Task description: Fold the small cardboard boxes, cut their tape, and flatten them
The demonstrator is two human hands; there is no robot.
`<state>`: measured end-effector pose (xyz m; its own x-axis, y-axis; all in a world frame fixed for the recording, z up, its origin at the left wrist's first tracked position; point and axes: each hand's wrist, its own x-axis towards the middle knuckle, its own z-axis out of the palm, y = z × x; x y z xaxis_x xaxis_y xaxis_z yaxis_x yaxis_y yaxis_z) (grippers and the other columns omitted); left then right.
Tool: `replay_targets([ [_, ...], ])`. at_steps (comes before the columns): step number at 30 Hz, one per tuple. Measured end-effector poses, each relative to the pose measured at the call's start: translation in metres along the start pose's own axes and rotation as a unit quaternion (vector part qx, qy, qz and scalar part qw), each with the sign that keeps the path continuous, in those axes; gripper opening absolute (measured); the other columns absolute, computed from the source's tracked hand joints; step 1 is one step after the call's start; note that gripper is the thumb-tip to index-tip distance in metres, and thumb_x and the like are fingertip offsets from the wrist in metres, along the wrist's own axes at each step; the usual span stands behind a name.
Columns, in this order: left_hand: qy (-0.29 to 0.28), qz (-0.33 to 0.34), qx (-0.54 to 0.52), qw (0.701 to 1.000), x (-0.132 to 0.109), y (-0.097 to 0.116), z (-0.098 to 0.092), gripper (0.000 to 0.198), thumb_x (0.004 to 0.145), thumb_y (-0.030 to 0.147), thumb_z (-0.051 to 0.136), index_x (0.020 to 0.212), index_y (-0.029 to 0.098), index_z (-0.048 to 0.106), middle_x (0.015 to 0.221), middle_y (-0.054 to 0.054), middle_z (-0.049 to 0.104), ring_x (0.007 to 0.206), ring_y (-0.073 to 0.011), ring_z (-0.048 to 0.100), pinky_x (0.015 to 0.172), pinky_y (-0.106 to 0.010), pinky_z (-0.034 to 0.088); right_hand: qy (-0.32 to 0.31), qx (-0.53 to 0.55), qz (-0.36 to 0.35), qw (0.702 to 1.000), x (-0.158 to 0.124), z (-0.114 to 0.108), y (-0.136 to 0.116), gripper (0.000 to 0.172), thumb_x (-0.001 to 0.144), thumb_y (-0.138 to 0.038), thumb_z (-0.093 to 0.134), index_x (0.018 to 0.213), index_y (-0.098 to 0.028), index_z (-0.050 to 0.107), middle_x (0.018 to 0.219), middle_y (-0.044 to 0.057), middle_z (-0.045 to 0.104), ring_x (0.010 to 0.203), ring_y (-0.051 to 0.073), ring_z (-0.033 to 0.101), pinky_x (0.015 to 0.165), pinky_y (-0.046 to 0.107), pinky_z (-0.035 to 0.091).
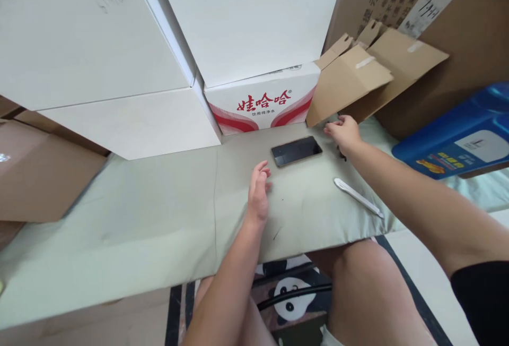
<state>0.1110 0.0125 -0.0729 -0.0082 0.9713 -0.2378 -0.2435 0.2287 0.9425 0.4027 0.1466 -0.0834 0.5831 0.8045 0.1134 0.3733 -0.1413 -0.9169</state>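
Note:
My left hand (pixel 260 192) is held above the cloth-covered table, its fingers loosely curled and apart, with nothing in it. Just to its right a black smartphone (pixel 296 151) lies screen up. Beyond the phone, close to the folded cardboard boxes (pixel 353 75), my right hand (pixel 344 132) has its fingers drawn together. What they grip is too small and too hidden to name. Below that hand a small dark thing (pixel 342 154) partly shows. A white, slim, pen-like tool (pixel 358 197) rests slantwise on the cloth under my right forearm.
A white and red carton (pixel 264 99) stands at the back against white cabinets (pixel 254 11). To the right is a large blue bottle (pixel 457 128) beside a big brown carton (pixel 469 33). An opened cardboard box (pixel 43 171) is on the left. The table's front edge runs above my knees.

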Motion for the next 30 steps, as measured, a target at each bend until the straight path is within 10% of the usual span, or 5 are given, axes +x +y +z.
replay_targets([
  [8,0.066,-0.022,-0.155,0.985,0.001,0.020,-0.007,0.025,0.086,0.045,0.062,0.102,0.026,0.069,0.104,-0.004,0.066,0.104,-0.0202,0.064,0.082,-0.028,0.044,-0.061,0.042,0.032,0.997,-0.073,-0.023,-0.043,0.031,0.063,-0.022,0.058,0.093,-0.025,0.049,0.070,-0.005,0.054,0.061,0.014,0.063,0.048,0.022,0.047],
  [15,0.167,-0.021,-0.287,0.943,-0.001,0.061,-0.042,0.024,0.090,0.042,0.047,0.094,0.022,0.059,0.088,-0.002,0.059,0.084,-0.0168,0.064,0.073,-0.027,0.044,-0.195,0.050,-0.048,0.978,-0.125,0.013,-0.113,0.034,0.058,-0.023,0.056,0.092,-0.025,0.053,0.072,-0.003,0.061,0.054,0.012,0.055,0.045,0.023,0.039],
  [22,0.269,-0.006,-0.466,0.843,-0.026,0.096,-0.125,0.023,0.092,0.037,0.042,0.084,0.019,0.055,0.079,0.000,0.055,0.071,-0.0146,0.060,0.068,-0.028,0.042,-0.346,0.030,-0.162,0.924,-0.164,0.110,-0.189,0.028,0.060,-0.019,0.055,0.088,-0.025,0.054,0.071,-0.002,0.062,0.057,0.014,0.055,0.054,0.027,0.041],
  [30,0.336,0.040,-0.555,0.760,-0.025,0.111,-0.188,0.024,0.088,0.033,0.043,0.070,0.019,0.049,0.067,0.002,0.044,0.058,-0.0114,0.047,0.063,-0.025,0.035,-0.472,-0.066,-0.405,0.780,-0.252,0.291,-0.285,0.026,0.072,-0.017,0.050,0.097,-0.022,0.057,0.083,0.005,0.070,0.069,0.021,0.063,0.074,0.040,0.053],
])
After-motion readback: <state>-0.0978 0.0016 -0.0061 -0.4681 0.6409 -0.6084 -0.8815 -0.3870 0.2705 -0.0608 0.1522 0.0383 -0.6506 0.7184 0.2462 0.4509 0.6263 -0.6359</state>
